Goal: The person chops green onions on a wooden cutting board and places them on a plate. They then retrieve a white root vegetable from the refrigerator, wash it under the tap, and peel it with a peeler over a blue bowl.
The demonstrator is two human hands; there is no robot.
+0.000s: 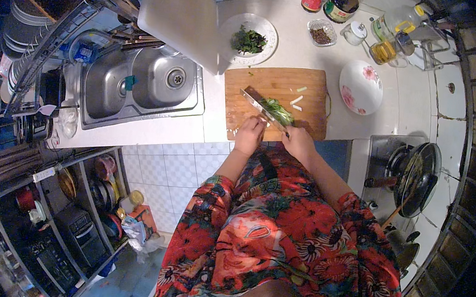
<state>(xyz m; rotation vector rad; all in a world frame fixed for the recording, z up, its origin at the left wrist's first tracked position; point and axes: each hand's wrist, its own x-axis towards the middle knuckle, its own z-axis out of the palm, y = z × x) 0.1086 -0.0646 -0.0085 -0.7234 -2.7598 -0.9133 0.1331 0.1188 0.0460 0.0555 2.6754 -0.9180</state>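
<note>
On the wooden cutting board lies a heap of chopped green vegetable, close against the blade of a kitchen knife. My right hand grips the knife's handle at the board's near edge. The fingers of my left hand are bent down at the near side of the blade, over small pale pieces; whether they hold one is hidden. Several pale green stalk pieces lie apart at the board's right. Behind the board, a white plate holds dark chopped greens.
A floral plate stands right of the board, with a glass dish of dried spice, a lidded jar and bottles behind. At left are an upright white board and a double steel sink. A lidded pan is on the right-hand stove.
</note>
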